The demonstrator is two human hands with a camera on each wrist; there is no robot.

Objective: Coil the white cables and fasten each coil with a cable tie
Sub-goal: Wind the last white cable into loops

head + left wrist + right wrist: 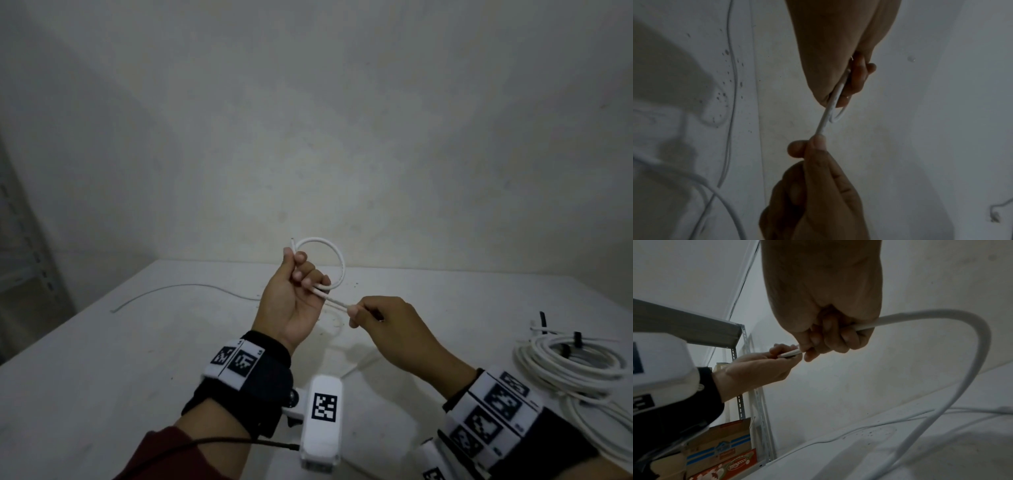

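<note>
My left hand (297, 293) is raised over the table, its fingers curled round a white cable (334, 255) that forms one small loop above the fist, with the cut end sticking up by the thumb. My right hand (368, 313) pinches the same cable (823, 124) a short way down between thumb and forefinger. Past my right hand (818, 340) the cable (970, 356) arcs down to the table. At the right lie coiled white cables (568, 363) bound with black cable ties (577, 340).
A thin white wire (178, 289) lies stretched across the white table (102, 359) at the back left. A metal shelf rack (744, 363) with cardboard boxes (719, 446) stands to the left. A bare wall is close behind the table.
</note>
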